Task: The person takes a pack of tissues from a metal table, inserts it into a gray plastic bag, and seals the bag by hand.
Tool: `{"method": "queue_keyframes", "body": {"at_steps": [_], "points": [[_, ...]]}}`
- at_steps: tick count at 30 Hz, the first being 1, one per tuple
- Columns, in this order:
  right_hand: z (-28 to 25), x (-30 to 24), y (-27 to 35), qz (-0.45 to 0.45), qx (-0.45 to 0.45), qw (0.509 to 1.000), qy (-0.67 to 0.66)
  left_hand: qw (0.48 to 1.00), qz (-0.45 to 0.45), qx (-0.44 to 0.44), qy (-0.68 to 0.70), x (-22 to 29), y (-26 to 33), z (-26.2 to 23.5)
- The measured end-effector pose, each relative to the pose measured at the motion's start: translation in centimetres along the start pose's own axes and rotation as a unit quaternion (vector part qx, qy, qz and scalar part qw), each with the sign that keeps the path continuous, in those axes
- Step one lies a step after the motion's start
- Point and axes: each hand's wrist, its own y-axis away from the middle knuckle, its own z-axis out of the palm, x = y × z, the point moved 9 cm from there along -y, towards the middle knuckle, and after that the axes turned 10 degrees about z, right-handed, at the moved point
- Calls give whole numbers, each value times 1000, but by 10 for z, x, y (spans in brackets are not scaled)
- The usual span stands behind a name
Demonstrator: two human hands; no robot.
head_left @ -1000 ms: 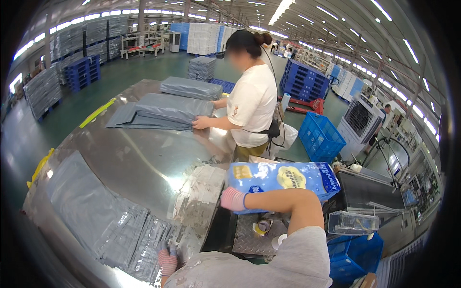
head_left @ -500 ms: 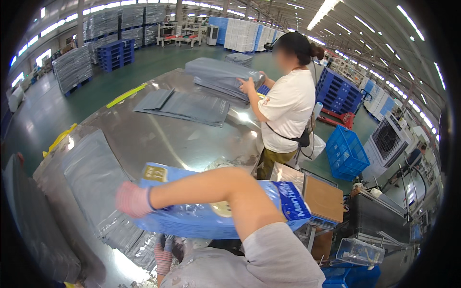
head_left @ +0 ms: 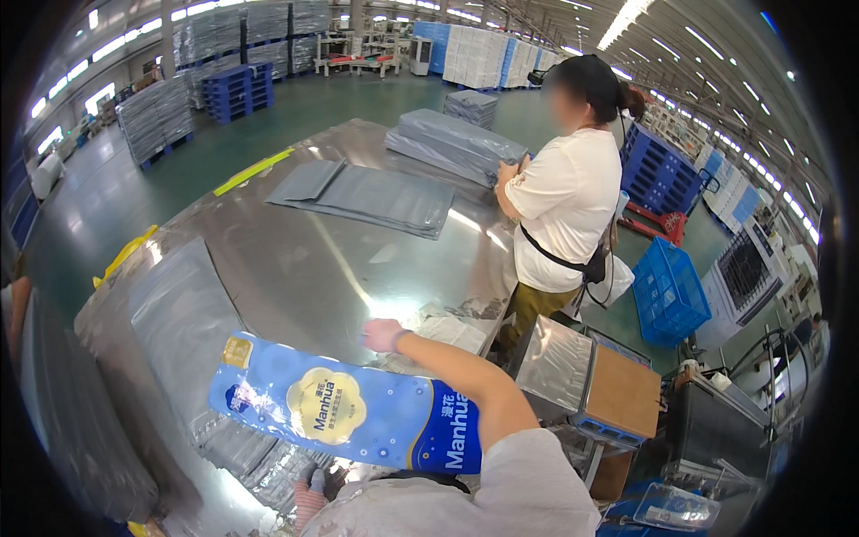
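A long blue pack of tissue paper (head_left: 358,407) lies slantwise in front of me, wrapped in glossy film with a cream label. Just past its far edge is my right hand (head_left: 385,335) in a pink glove, off the pack; its fingers look loosely stretched out and hold nothing visible. My left hand (head_left: 311,488), in a striped glove with grey fingertips, is low by the pack's near edge; its grip is partly hidden. Grey plastic bags (head_left: 183,313) are spread flat to the left, and more bunch up beneath the pack's near left side.
The metal table (head_left: 295,259) carries another flat stack of grey bags (head_left: 367,195). Across it, a co-worker (head_left: 568,197) handles a grey wrapped bundle (head_left: 456,148). At right stand a brown-topped stand (head_left: 622,385) and a blue crate (head_left: 671,291). Crumpled clear film (head_left: 447,331) lies near my right hand.
My right hand has moved right from the pack's left end to beyond its far edge. The pack has turned, its broad labelled face now showing. The co-worker's hands have shifted to the bundle's near end.
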Motion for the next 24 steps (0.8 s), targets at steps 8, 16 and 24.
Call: {"method": "queue_keyframes", "body": {"at_steps": [8, 16, 24], "points": [[33, 190, 119, 214, -37, 971, -98, 997, -44, -13, -65, -7, -56, 41], [131, 210, 115, 200, 16, 897, -394, 996, 64, 55, -32, 36, -156, 47], [176, 85, 134, 74, -55, 910, -404, 993, 67, -41, 84, 20, -74, 74]]}}
